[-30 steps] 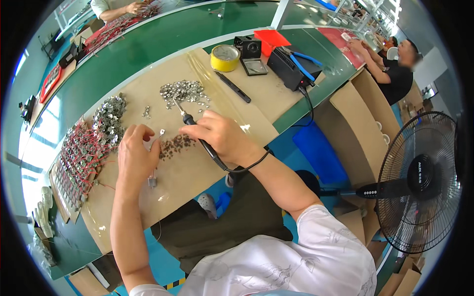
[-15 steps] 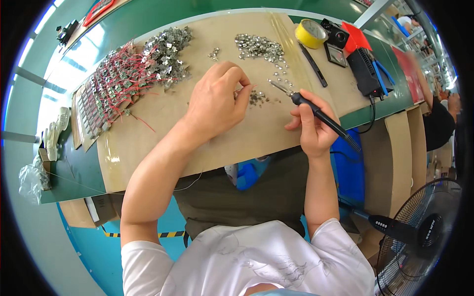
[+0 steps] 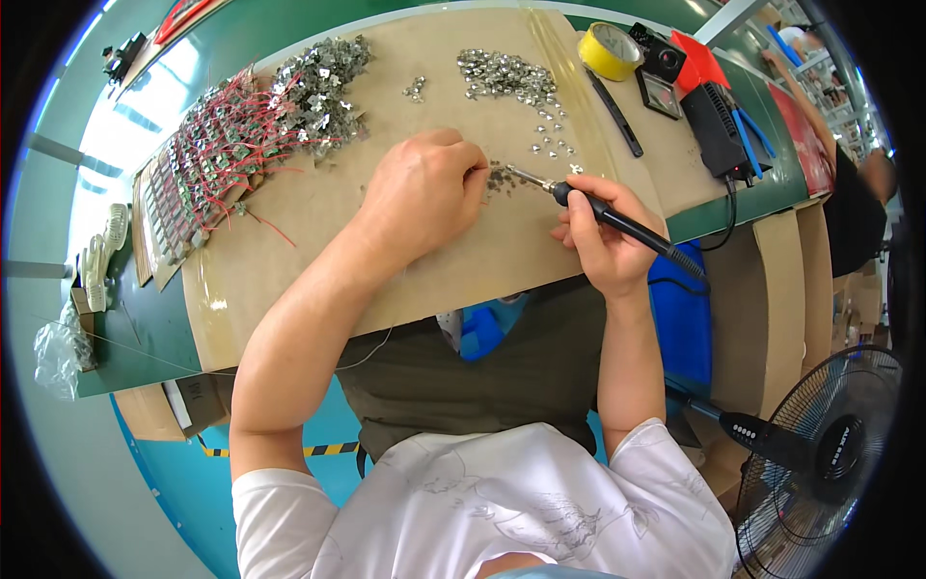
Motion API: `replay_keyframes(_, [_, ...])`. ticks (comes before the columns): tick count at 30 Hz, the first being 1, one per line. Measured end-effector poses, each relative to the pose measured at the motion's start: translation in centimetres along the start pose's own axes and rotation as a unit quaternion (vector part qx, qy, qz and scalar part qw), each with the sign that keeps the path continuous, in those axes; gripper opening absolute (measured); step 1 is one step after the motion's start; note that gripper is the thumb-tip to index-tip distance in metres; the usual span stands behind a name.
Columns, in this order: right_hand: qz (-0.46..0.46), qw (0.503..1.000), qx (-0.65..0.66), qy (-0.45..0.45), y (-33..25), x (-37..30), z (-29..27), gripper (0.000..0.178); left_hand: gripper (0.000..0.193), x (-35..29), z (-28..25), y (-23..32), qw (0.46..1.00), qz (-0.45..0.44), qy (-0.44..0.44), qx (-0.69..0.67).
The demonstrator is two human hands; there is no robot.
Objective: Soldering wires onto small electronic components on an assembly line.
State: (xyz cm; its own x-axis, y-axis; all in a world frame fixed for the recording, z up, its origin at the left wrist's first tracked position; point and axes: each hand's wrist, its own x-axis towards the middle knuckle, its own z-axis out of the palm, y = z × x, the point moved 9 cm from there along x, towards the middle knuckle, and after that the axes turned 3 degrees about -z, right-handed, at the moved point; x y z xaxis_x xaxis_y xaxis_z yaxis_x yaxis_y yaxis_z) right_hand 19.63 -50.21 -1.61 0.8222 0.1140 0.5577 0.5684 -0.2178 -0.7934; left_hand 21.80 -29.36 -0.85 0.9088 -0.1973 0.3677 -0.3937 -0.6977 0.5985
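My right hand (image 3: 614, 232) grips a black soldering iron (image 3: 627, 225) like a pen, its metal tip pointing left toward my other hand. My left hand (image 3: 424, 193) is closed in a pinch over the brown board, and its fingers hide whatever they hold. Just beyond the iron's tip lie small dark bits (image 3: 499, 179). Farther off is a pile of small shiny metal pieces (image 3: 502, 73), with a few strays trailing toward my right hand. A tiny cluster of the same sort of pieces (image 3: 415, 90) lies beyond my left hand.
At left, red-wired small parts (image 3: 217, 154) lie in rows beside a heap of metal pieces (image 3: 323, 87). On the right are yellow tape (image 3: 610, 51), a black pen-like tool (image 3: 614, 113) and a black box with a cord (image 3: 717, 130). A fan (image 3: 834, 454) stands lower right.
The soldering iron has moved left and slightly down, its tip now closer to my left hand. My left fingers have turned, hiding the thin end seen at their tips before.
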Motion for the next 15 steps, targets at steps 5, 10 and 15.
replay_keyframes(5, [0.022, 1.000, 0.009, 0.001, 0.36, 0.05, 0.19, 0.016, 0.013, 0.08, 0.16, -0.16, 1.000, -0.004, 0.003, 0.013])
replay_keyframes(10, [0.018, 1.000, 0.002, 0.001, 0.37, 0.03, 0.21, 0.016, 0.013, 0.12, 0.21, 0.07, 0.999, 0.011, 0.010, 0.043])
replay_keyframes(15, [0.014, 1.000, -0.003, -0.003, 0.26, 0.06, 0.23, 0.016, 0.013, 0.15, 0.19, 0.22, 0.999, 0.014, 0.005, 0.050])
